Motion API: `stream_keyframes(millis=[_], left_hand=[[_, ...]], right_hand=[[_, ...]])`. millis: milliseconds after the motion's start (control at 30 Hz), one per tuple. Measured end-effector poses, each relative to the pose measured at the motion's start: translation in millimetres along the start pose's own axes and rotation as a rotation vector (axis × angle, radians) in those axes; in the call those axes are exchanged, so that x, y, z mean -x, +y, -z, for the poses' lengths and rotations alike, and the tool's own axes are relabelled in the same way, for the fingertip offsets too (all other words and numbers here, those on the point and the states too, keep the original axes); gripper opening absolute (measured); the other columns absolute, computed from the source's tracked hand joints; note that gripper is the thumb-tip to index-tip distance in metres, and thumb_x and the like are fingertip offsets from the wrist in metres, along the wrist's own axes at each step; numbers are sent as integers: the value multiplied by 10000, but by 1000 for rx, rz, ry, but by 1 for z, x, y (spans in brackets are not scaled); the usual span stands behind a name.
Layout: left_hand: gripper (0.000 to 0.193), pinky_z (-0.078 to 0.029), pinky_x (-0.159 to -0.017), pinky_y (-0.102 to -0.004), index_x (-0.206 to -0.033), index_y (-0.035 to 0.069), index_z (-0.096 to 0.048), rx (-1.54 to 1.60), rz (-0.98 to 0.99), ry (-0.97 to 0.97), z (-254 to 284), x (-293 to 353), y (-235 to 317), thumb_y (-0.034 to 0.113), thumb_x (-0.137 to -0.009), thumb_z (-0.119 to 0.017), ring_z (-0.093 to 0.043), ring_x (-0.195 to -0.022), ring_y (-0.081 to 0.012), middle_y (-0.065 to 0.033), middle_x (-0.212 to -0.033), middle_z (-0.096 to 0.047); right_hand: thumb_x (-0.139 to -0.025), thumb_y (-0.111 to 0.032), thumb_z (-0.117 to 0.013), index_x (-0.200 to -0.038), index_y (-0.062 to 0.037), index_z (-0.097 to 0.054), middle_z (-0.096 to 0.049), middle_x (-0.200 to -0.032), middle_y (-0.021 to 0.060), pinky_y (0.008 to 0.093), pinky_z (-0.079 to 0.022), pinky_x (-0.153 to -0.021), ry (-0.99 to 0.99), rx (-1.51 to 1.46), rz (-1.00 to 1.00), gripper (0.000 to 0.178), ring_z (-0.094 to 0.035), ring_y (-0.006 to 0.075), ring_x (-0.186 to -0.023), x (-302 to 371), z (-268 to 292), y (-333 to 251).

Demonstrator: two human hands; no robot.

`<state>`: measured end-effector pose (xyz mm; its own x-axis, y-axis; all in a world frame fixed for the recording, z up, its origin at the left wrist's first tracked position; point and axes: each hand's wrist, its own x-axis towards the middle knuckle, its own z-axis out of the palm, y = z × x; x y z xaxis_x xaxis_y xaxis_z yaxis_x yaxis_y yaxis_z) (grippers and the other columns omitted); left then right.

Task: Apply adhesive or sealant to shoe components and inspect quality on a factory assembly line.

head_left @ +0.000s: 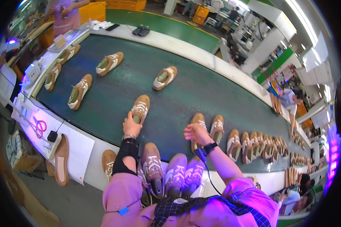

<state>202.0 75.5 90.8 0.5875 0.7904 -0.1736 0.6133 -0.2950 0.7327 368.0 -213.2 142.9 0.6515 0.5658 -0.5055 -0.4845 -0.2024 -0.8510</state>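
Tan suede at the bottom centre of the frame: three low lace-up sneakers [173, 176] with white side panels lie bunched against the person's lap, heels toward the body, and a fourth tan sneaker [109, 162] rests on the pale rim of the surface [88, 166] just left of them.

Step in hand, as I read it: laying shoes out onto the dark green conveyor belt [185, 94]. The left hand [131, 126] is closed around the heel of a tan suede sneaker with white laces [140, 108], toe pointing away, sole on the belt at mid frame. The right hand [195, 132] is curled, fingers bent, at the heel of the first shoe in a tight row [250, 143] toward the lower right; I cannot tell whether it grips or only touches.

Next move likely calls for letting go cleanly with the shoe squared, then drawing one from the lap bunch.

Count, further up the belt: one single sneaker [165, 77] at upper centre and four [79, 90] along the upper left. The row counts roughly ten before blurring. A flat tan sole [61, 160] and red-handled scissors [39, 127] lie at the left edge.
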Motion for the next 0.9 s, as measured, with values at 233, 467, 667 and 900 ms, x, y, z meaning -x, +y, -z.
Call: stream_keyframes(millis=[233, 467, 667, 900], left_hand=[[778, -402, -975, -473, -1312, 90, -373, -58, 5, -52, 6, 15, 15, 220, -653, -767, -459, -1182, -387, -198, -1257, -479], [843, -300, -1050, -451, -1333, -34, -344, -90, -316, 211, -6, 66, 35, 300, -679, -759, -362, -1274, -366, -227, -1348, -392], [424, -430, -935, -330, -1185, -41, -514, 484, -356, -199, 19, 178, 42, 112, -817, -659, -561, -1059, -218, -134, -1158, -577], [366, -464, -897, -303, -1187, -16, -501, 689, -157, -391, 17, 266, 51, 114, -862, -608, -562, -1055, -183, -126, -1147, -576]], right_hand=[[-926, -168, -487, -1032, -36, -499, -606, -884, 109, 317, -543, -596, 213, 191, 41, 170, -625, 195, -707, 151, 73, 33], [-810, -262, -645, -1061, 36, -547, -627, -952, 157, 323, -512, -658, 486, 825, 276, 402, -631, 209, -777, 117, 84, 46], [-652, -362, -722, -1093, 65, -589, -627, -1051, 247, 382, -496, -852, 619, 813, 227, 628, -640, 350, -936, 36, 73, 63], [-579, -226, -757, -921, 84, -653, -673, -862, 186, 344, -533, -650, 408, 503, 74, 473, -671, 261, -724, 29, 95, 58]])
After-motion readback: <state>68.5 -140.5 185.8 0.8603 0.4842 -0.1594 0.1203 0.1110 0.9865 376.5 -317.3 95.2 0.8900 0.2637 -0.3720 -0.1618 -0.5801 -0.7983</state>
